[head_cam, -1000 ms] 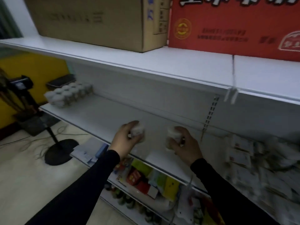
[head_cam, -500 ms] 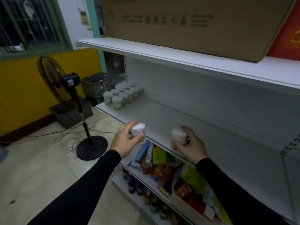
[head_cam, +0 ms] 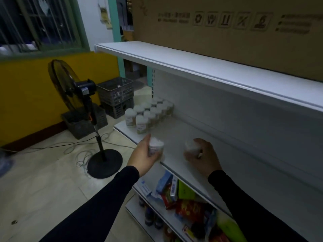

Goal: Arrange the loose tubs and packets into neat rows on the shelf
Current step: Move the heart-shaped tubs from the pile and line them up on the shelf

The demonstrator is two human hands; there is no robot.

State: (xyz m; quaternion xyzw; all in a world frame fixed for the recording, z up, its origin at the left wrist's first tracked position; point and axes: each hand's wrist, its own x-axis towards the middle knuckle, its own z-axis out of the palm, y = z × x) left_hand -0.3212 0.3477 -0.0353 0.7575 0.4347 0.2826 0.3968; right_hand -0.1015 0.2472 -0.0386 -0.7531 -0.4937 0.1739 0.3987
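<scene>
My left hand point(head_cam: 142, 157) grips a small white-lidded tub point(head_cam: 156, 145) just over the front edge of the white middle shelf point(head_cam: 176, 137). My right hand point(head_cam: 203, 156) holds a second white tub point(head_cam: 191, 148) above the same shelf, a little farther right. At the shelf's far left end stand several matching tubs point(head_cam: 148, 113) in neat rows. Both held tubs are blurred and partly covered by my fingers.
A large cardboard box point(head_cam: 227, 27) sits on the top shelf. The lower shelf holds mixed coloured packets point(head_cam: 176, 194) and bottles. A black pedestal fan point(head_cam: 82, 102) with loose cables, and dark plastic crates point(head_cam: 116, 95), stand on the floor to the left.
The view has swung left along the shelf, bringing the rows of tubs closer. Both hands have carried their tubs leftwards toward those rows.
</scene>
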